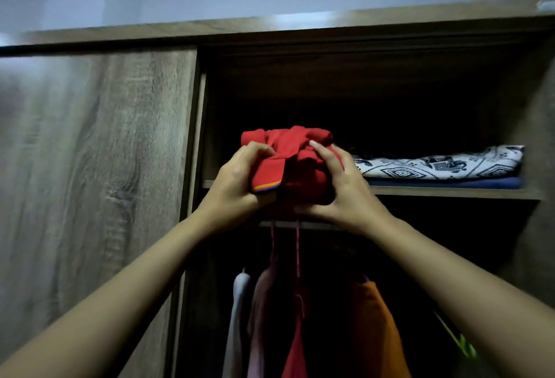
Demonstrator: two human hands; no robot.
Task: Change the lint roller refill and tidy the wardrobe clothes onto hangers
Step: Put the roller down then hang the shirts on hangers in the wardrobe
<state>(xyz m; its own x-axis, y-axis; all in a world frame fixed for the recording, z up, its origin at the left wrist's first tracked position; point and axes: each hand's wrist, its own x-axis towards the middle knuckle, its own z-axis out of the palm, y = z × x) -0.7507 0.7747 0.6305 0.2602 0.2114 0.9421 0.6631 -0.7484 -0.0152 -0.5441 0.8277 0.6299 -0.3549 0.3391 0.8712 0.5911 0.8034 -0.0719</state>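
Left hand (237, 181) and right hand (339, 185) both clenched on bundled red garment (288, 161), garment at wardrobe shelf (450, 193) front edge, folded patterned cloth (441, 163) at 3 o'clock on shelf, hanging clothes (300, 317) at 6 o'clock below.

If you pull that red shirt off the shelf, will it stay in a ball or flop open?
Probably flop: the red shirt is soft, bunched cloth, with a loose flap already hanging. Likely light, since both hands, left hand and right hand, squeeze it easily.
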